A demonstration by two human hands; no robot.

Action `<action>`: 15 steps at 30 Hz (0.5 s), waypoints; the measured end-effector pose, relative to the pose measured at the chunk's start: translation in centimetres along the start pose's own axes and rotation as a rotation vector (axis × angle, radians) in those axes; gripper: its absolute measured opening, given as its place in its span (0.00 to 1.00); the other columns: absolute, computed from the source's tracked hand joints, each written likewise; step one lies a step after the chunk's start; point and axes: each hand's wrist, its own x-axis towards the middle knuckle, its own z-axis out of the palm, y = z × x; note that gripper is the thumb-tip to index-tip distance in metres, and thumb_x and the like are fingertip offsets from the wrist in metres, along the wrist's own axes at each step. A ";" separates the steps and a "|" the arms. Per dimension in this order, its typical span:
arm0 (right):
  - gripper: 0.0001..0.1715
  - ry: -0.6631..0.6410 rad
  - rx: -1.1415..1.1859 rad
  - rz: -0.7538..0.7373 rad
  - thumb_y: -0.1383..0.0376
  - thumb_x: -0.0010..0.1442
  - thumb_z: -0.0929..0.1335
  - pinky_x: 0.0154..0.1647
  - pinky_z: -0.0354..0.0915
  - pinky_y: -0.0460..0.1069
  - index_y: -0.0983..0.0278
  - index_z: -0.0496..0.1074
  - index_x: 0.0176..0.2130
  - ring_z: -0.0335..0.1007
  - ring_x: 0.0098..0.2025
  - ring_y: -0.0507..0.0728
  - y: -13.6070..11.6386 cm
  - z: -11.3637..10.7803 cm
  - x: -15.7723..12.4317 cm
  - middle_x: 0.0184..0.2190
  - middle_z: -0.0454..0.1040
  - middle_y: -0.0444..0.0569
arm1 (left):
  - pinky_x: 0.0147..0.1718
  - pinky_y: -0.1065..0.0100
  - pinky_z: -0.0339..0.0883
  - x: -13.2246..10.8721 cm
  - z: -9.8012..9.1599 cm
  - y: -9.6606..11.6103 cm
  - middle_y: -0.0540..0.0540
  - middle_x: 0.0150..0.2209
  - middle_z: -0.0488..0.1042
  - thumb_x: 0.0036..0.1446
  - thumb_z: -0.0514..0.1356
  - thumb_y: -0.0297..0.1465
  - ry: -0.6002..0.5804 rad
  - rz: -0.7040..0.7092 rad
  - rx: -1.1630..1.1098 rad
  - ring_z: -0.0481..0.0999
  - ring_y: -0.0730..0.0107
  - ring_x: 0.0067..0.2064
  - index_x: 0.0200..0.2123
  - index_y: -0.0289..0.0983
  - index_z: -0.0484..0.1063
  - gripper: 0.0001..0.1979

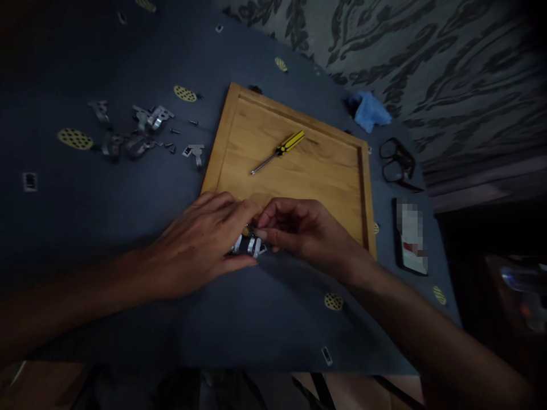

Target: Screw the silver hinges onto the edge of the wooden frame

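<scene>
A framed wooden panel [294,165] lies on the dark table, its near left corner beneath my hands. My left hand [207,239] rests over that corner, index finger above and thumb below some shiny curved metal clips [253,246], closed around them. From the right, my right hand [305,230] meets it, thumb and index finger pinched at the clips. Whatever small piece sits in that pinch is hidden by the fingertips. A yellow and black screwdriver [282,149] lies on the panel, its tip pointing to the near left.
Several more metal clips [141,136] and loose screws [175,131] are spread left of the panel. To the right are a blue cloth [371,111], eyeglasses [398,162] and a phone [411,236]. A patterned wall or curtain [363,40] borders the table's far side.
</scene>
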 end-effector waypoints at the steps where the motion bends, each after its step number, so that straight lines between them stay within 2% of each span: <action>1: 0.20 0.001 0.005 0.001 0.55 0.51 0.81 0.25 0.64 0.44 0.64 0.73 0.30 0.65 0.23 0.47 0.0 0.0 0.0 0.22 0.71 0.39 | 0.47 0.61 0.67 0.0 0.0 0.0 0.46 0.44 0.77 0.59 0.71 0.33 -0.003 0.000 0.002 0.76 0.57 0.47 0.52 0.38 0.66 0.23; 4: 0.23 -0.001 0.029 0.007 0.52 0.50 0.81 0.25 0.65 0.44 0.65 0.74 0.30 0.65 0.23 0.46 -0.1 0.1 0.0 0.23 0.72 0.39 | 0.45 0.61 0.67 0.0 0.0 0.0 0.46 0.44 0.76 0.58 0.72 0.33 -0.007 0.007 0.010 0.76 0.58 0.46 0.53 0.38 0.66 0.25; 15: 0.23 0.028 0.039 0.007 0.52 0.49 0.81 0.27 0.67 0.44 0.65 0.75 0.30 0.66 0.24 0.47 0.1 -0.1 -0.3 0.24 0.72 0.40 | 0.46 0.61 0.67 0.0 0.0 0.1 0.46 0.43 0.76 0.58 0.72 0.33 -0.031 -0.022 0.037 0.75 0.57 0.47 0.51 0.38 0.66 0.23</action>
